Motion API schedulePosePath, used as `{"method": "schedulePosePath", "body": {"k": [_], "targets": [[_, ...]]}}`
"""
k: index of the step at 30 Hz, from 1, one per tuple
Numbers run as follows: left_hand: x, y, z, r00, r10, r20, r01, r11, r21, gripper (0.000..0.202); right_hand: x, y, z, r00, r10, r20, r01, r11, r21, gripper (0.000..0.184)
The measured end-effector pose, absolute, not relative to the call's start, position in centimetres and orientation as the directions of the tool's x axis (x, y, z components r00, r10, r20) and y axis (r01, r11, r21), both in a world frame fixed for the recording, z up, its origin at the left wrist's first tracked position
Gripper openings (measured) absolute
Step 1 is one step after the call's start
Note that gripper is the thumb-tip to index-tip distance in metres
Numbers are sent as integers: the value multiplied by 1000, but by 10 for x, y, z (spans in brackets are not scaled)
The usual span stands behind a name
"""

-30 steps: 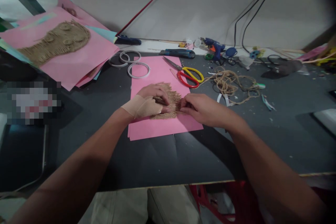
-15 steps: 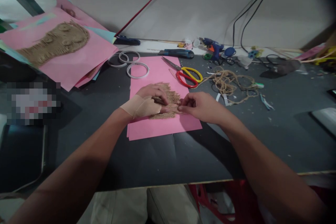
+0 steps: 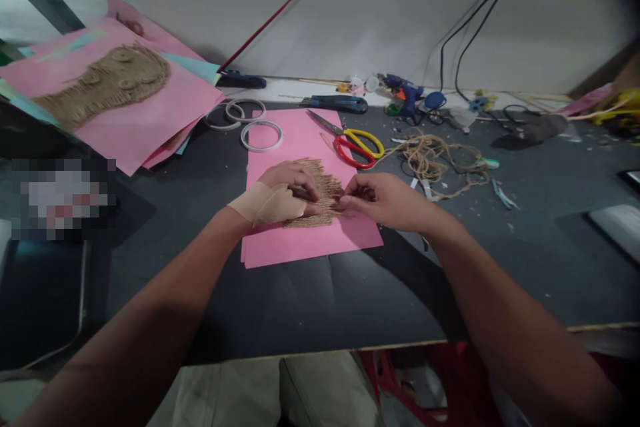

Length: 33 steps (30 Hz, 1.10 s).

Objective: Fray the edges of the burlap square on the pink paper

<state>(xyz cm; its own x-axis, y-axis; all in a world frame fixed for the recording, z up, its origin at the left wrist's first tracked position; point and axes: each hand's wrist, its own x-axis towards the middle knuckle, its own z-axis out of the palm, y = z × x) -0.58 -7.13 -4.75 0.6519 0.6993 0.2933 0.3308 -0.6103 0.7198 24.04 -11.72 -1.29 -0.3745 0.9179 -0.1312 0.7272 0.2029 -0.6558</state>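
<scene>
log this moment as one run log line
left hand: on jute twine mat | right hand: fingertips at mat's edge | under mat: pink paper | beside: red-and-yellow scissors

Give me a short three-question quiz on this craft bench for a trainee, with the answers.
1. Which hand on the jute fringe wears the beige wrap?
2. True or false: the loose twine lies to the right of the pink sheet.
3. How many white tape rings lie near the sheet's top left corner?

Key: 1. The left hand. 2. True. 3. Three.
</scene>
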Motion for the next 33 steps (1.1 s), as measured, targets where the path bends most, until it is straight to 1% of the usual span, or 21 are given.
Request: {"method": "schedulePosePath", "body": {"k": [3,6,13,18,23,25,29,33], "targets": [[-6,-72,-47,644,712,281,353,-602,716,11,241,-118,-10,-425,891,-161,688,202,-697,19],[-6,-73,-45,644,721,256,372,-587,719,12,239,-119,-9,-450,872,-193,701,211,-681,14],[-7,-72,-46,662,708,246,328,-569,754,10,238,-119,-13,-419,886,-198,712,186,-677,9],[-7,-73,-45,646,731,222,334,-532,778,11,236,-119,-12,-383,900,-211,720,148,-678,7],[-7,-72,-45,656,716,239,333,-559,760,10,240,-118,-10,-434,875,-212,695,176,-697,8],[-7,-73,-45,657,710,254,330,-574,749,9,246,-116,-9,-465,861,-203,672,194,-715,11],[-6,-73,-46,637,720,275,340,-583,738,9,252,-113,-9,-491,863,-123,617,244,-748,16],[-7,-72,-46,660,703,265,316,-580,751,10,243,-116,-11,-492,864,-108,634,270,-725,13]]}}
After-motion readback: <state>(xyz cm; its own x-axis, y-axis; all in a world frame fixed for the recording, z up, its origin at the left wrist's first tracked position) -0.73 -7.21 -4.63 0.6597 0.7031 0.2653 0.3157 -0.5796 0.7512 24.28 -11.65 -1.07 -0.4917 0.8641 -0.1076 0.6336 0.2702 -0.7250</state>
